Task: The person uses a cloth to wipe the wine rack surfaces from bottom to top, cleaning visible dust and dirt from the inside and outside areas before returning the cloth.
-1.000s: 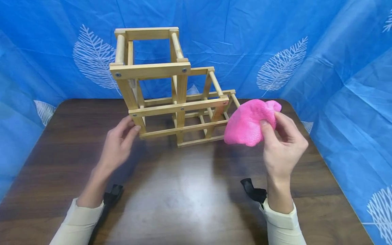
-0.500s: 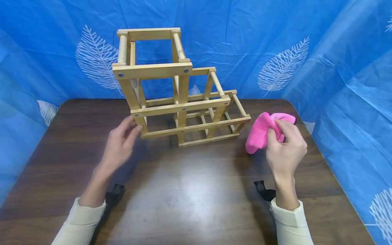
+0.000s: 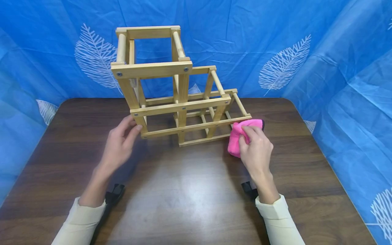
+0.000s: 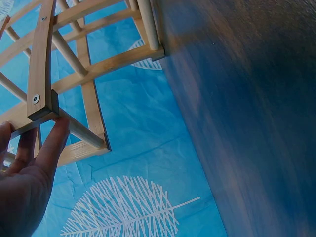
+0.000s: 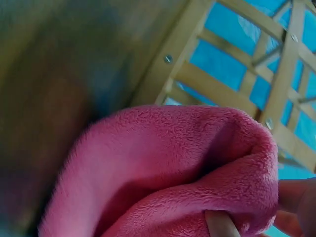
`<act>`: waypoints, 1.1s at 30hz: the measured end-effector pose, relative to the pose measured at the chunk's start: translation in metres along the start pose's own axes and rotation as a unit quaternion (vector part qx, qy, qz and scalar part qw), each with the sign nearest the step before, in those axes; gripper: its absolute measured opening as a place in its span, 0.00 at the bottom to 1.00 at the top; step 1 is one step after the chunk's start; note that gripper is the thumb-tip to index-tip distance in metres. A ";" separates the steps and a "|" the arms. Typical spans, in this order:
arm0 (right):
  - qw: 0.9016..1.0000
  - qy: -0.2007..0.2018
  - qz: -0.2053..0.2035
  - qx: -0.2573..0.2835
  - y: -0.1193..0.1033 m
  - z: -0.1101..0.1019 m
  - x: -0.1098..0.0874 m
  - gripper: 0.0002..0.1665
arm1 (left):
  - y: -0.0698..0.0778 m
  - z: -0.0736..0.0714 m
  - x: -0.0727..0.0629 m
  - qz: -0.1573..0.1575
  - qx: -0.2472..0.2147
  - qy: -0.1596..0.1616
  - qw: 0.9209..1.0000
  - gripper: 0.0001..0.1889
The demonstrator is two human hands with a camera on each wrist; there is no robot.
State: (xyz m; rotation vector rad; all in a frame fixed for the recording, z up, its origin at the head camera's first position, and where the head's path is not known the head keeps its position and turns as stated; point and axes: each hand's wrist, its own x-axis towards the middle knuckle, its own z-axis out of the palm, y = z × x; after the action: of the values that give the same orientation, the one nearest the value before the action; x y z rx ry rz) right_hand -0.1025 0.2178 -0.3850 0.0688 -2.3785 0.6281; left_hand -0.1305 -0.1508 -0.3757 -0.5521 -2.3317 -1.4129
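Observation:
A stepped wooden rack (image 3: 183, 92) of slats and dowels stands on the table, tall at the left and low at the right. My left hand (image 3: 117, 144) pinches its lower left front post between thumb and fingers. In the left wrist view those fingers (image 4: 52, 143) meet the rack's corner slat (image 4: 40, 64). My right hand (image 3: 256, 149) grips a bunched pink fleecy cloth (image 3: 237, 137) against the rack's low right end, covering that front corner. Up close, the right wrist view shows the folded cloth (image 5: 163, 158) in front of the slats, with the thumb (image 5: 221, 224) pressed into it.
The dark wood table (image 3: 183, 204) has a shiny glare in front of the rack. Behind and at both sides hangs a blue curtain (image 3: 239, 44) with white leaf prints. Black wrist straps (image 3: 114, 193) hang by both cuffs.
My right hand carried the cloth away to the right of the rack, then brought it back left and lower onto the low right corner. My left hand has stayed on its post.

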 end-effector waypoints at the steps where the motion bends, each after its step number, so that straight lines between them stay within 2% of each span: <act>1: 1.000 -0.009 -0.004 -0.003 -0.001 0.004 -0.001 0.14 | -0.001 0.000 0.000 0.002 0.000 0.002 1.000 0.20; 7: 0.999 -0.037 0.003 -0.001 0.000 0.022 -0.004 0.16 | -0.003 0.002 0.000 0.004 0.002 0.000 1.000 0.20; 14: 0.997 -0.071 0.014 -0.016 0.000 0.033 -0.001 0.17 | -0.002 0.001 0.000 0.008 0.001 -0.002 1.000 0.19; 24: 0.988 -0.143 0.015 -0.050 -0.005 0.038 0.004 0.15 | 0.001 -0.001 0.000 -0.001 0.008 -0.007 1.000 0.19; 33: 0.981 -0.192 0.022 -0.027 -0.007 0.039 0.008 0.16 | 0.002 -0.001 0.000 -0.004 0.010 -0.011 1.000 0.20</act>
State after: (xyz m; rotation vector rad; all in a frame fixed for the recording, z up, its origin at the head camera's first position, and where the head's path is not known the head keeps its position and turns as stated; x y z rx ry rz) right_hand -0.1305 0.1952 -0.4030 0.1235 -2.7749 0.6157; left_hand -0.1295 -0.1511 -0.3733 -0.5568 -2.3654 -1.3912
